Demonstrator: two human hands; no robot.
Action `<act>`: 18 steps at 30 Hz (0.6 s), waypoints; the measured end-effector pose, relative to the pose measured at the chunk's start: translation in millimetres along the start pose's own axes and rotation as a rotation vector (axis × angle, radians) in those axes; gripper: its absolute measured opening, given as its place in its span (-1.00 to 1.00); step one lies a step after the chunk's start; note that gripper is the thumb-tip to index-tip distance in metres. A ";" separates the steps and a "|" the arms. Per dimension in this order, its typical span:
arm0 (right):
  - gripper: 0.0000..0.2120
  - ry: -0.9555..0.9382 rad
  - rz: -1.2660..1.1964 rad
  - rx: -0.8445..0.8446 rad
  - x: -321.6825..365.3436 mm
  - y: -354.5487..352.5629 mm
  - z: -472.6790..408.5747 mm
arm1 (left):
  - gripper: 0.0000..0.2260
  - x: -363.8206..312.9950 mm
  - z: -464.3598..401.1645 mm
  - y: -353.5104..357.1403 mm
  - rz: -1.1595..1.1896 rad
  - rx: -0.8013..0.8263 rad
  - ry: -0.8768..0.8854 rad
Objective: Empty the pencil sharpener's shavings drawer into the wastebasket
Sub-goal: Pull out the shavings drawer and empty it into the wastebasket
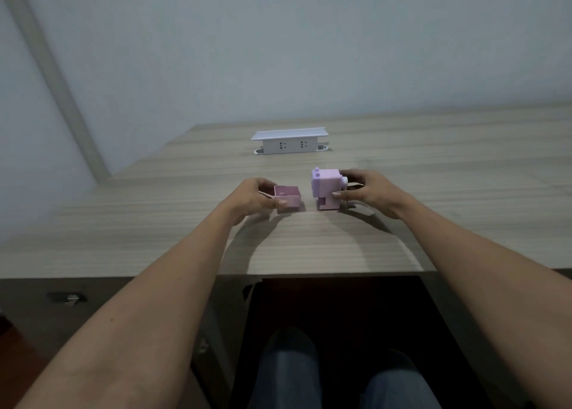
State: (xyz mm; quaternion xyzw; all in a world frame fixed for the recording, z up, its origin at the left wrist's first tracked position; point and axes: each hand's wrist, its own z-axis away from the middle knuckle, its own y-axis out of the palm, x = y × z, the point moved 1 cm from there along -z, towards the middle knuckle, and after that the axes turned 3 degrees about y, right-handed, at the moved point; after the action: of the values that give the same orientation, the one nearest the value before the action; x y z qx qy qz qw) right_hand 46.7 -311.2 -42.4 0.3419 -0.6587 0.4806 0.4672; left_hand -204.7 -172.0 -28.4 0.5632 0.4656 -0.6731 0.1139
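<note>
A lilac pencil sharpener (325, 188) stands upright on the wooden desk (309, 244), its drawer slot open at the lower front. My right hand (365, 190) grips it from the right side, thumb on its front. The pink shavings drawer (288, 198) is out of the sharpener, a short gap to its left, resting on or just above the desk. My left hand (257, 196) holds the drawer from the left, thumb on its near wall. I cannot tell what lies inside the drawer. No wastebasket is in view.
A white pop-up power socket box (289, 142) stands at the back of the desk. The desk's front edge runs below my forearms, with a keyed drawer front (66, 298) at the lower left. My knees (309, 374) are under the desk opening.
</note>
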 end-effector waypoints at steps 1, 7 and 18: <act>-0.32 -0.006 0.023 -0.016 2.7 0.7 1.1 | -0.52 -2.0 2.4 -3.6 0.010 -0.017 0.007; -0.21 -0.115 0.058 -0.113 37.4 -6.8 11.3 | -0.55 -37.1 8.9 -6.1 0.061 -0.047 0.091; -0.34 -0.134 0.027 -0.123 86.4 -48.9 68.0 | -0.54 -125.2 21.6 42.4 0.128 0.090 0.290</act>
State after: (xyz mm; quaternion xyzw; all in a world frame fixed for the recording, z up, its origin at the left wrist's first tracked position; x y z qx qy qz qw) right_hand 42.7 -391.0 47.6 0.3351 -0.7214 0.4215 0.4355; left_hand -147.6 -257.7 57.2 0.6874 0.4095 -0.5965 0.0628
